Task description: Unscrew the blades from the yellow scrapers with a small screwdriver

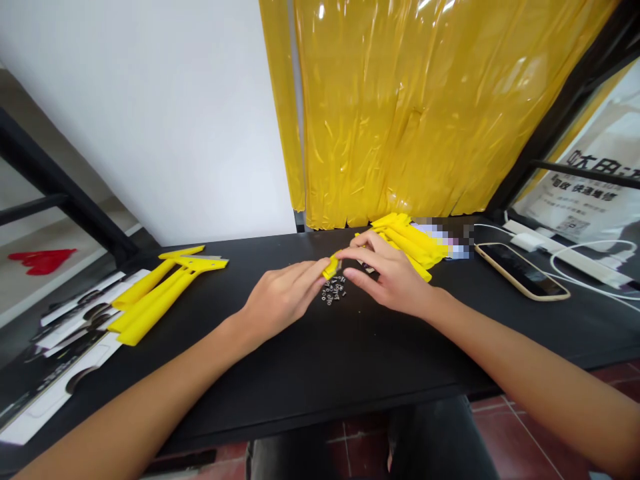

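Note:
My left hand (285, 297) is closed around a yellow plastic scraper (332, 267); only its head end shows beyond the fingers, and the rest is hidden by the hand. My right hand (393, 273) is at the other side, thumb and fingers apart, with its index fingertip at the edge of the yellow head. Just below the scraper, a small pile of metal nuts and screws (333, 291) lies on the black table (320, 360). Behind my right hand is a heap of yellow scraper handles (413, 243), partly covered by the fingers.
Several yellow scrapers with metal blades (167, 287) lie at the left, partly over white and black packaging cards (75, 360). To the right are a phone (523, 270), white cables and a power strip (565, 250). A yellow plastic curtain (410, 113) hangs behind the table.

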The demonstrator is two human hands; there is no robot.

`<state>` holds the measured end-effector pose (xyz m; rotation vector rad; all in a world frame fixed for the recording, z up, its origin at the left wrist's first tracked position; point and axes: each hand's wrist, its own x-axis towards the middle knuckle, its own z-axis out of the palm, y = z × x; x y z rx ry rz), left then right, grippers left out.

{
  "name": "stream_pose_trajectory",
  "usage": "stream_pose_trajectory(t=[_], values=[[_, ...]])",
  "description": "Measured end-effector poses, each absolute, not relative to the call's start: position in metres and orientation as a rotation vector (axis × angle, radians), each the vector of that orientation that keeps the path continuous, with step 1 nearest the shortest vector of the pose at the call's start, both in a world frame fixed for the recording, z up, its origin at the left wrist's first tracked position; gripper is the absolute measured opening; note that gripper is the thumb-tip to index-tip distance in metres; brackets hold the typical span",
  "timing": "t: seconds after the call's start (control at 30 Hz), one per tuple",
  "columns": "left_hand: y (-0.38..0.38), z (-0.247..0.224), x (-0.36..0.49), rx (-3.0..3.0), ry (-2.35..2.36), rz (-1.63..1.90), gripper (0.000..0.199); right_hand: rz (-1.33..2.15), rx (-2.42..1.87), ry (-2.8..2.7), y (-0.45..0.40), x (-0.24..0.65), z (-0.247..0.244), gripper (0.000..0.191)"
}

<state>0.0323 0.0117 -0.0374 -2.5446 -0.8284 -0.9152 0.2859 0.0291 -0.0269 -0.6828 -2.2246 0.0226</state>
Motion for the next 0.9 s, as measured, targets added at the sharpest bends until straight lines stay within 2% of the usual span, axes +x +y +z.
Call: stream_pose_trajectory(t=[0.1,0.27,0.33,0.4,0.47,0.57,0.63,0.77,0.9], values=[[0.009,-0.036,0.033,-2.68,-0.845,-0.943,0.029,0.088,-0.603,-2.231,0.03,0.285,-0.027,0.02],[0.004,-0.03,0.036,-2.86,-1.071,-0.924,0.009,0.147,-0.614,-2.126,0.026,0.283,-0.025,0.009],[0.006,-0.028,0.037,-2.917,-1.164,-0.921,0.005,0.126,-0.765,-2.021,0.026,0.284,-0.024,0.011],[0.009,-0.026,0.037,-2.987,-1.316,-1.003,0.013,0.07,-0.97,-1.94,0.033,0.289,-0.024,0.014],[0.014,-0.023,0.036,-3.068,-1.58,-1.176,0.018,0.002,-1.191,-1.955,0.045,0.296,-0.027,0.017],[0.019,-0.019,0.036,-3.164,-1.976,-1.435,0.014,-0.042,-1.505,-2.074,0.064,0.305,-0.037,0.022],[0.02,-0.016,0.037,-3.207,-2.126,-1.533,0.015,-0.05,-1.568,-2.099,0.071,0.307,-0.042,0.023],[0.015,-0.013,0.043,-3.223,-2.332,-1.763,0.016,-0.035,-1.386,-2.022,0.061,0.299,-0.038,0.031],[0.008,-0.016,0.048,-3.247,-2.39,-1.979,0.015,0.303,-1.109,-2.08,0.035,0.284,-0.025,0.034]])
